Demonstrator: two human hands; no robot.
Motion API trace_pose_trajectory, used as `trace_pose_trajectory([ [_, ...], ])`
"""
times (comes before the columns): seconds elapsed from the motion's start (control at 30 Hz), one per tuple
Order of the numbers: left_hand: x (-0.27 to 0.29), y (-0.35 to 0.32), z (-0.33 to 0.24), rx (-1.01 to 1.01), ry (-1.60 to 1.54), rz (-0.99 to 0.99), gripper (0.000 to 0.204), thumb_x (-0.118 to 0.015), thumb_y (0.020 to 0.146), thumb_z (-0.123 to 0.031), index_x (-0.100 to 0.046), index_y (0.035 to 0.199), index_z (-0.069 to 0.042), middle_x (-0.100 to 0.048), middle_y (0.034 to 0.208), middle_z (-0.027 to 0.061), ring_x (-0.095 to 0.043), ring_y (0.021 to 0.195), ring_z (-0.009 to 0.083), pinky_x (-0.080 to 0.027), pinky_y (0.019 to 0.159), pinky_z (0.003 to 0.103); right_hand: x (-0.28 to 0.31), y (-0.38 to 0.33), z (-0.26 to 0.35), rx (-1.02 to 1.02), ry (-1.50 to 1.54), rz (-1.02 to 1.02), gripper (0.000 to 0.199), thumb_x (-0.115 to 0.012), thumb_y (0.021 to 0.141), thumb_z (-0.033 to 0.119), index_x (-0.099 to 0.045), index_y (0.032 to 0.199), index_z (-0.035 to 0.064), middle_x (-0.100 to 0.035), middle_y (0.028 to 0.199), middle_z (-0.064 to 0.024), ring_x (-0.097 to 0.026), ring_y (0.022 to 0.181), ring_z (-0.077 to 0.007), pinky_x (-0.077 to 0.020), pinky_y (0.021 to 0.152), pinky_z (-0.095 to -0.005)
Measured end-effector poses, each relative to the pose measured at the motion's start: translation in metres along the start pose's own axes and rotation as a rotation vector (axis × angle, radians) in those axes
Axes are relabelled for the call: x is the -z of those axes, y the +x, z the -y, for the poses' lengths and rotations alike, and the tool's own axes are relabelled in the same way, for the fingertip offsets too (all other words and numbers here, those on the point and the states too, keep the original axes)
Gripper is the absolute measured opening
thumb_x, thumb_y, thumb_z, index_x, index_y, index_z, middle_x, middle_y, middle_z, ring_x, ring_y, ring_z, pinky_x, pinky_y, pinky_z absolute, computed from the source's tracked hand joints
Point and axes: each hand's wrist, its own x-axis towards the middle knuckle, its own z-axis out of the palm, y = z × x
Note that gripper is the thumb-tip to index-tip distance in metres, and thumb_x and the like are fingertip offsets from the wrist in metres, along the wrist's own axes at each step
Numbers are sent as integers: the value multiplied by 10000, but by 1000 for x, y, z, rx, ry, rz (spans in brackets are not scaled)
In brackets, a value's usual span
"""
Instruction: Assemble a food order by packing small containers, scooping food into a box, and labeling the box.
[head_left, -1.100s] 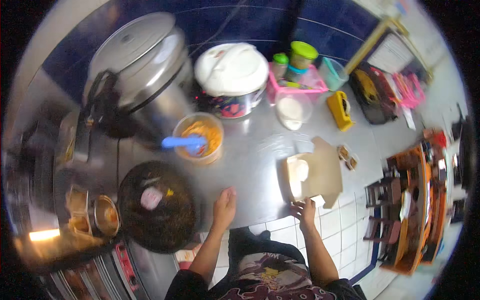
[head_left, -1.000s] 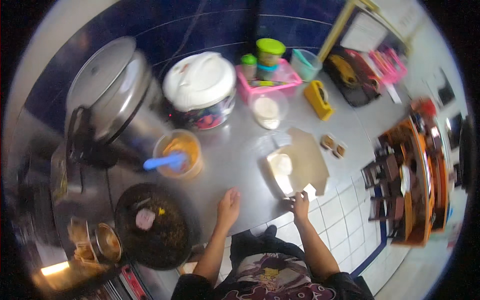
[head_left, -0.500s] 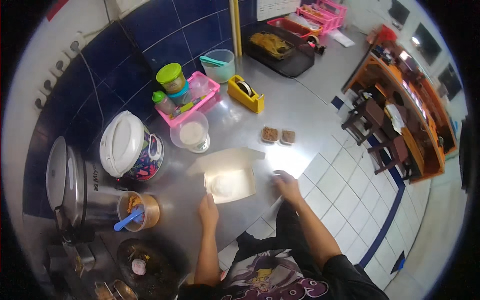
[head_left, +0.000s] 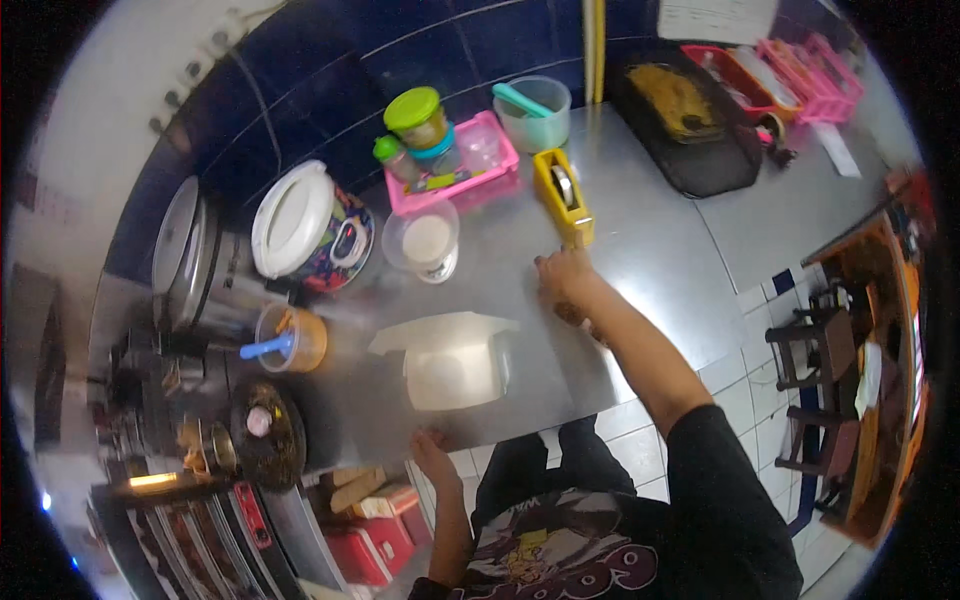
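Right hand (head_left: 570, 275) neared blocky tape dispenser (head_left: 570, 216) | left hand (head_left: 433, 458) near cardboard box (head_left: 452, 350) | grips unclear

Large purple-toned letters are being displayed on the black shirt (head_left: 570, 545); dark lettering is being borne by the steel cooker (head_left: 228, 285); faint, illegible writing is being shown on the white sheet (head_left: 715, 18).

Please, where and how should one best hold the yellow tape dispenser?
The yellow tape dispenser is probably best pinched across its narrow body, by the long sides, coming from the near end: its slim length runs away from the right hand, which is close to that end.
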Motion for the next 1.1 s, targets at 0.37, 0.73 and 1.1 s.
trace_pose_trajectory([
  [0.37,47,-12,39,52,-257,-173,461,-557,988,-432,-492,1292,-92,-607,1186,98,-569,997,188,-458,824,371,-10,60,22,170,-79,422,463,-758,743,311,-701,1169,139,-693,1212,-99,-645,1147,-314,-416,982,-591],
  [0.73,57,61,-20,-43,-146,-217,463,-500,1032,-425,-482,1286,-38,-560,1066,65,-546,912,169,-461,805,314,-8,-6,-10,45,165,-1,396,-736,770,216,-606,1136,140,-727,965,-111,-697,959,-322,-487,861,-505],
  [1.1,12,171,-44,-291,232,-271,439,-500,1027,-281,-470,1328,37,-607,981,150,-598,891,273,-471,809,383,56,-8,-4,-60,8,-183,199,-610,859,193,-687,1027,118,-717,862,-166,-707,841,-348,-546,769,-495],
])
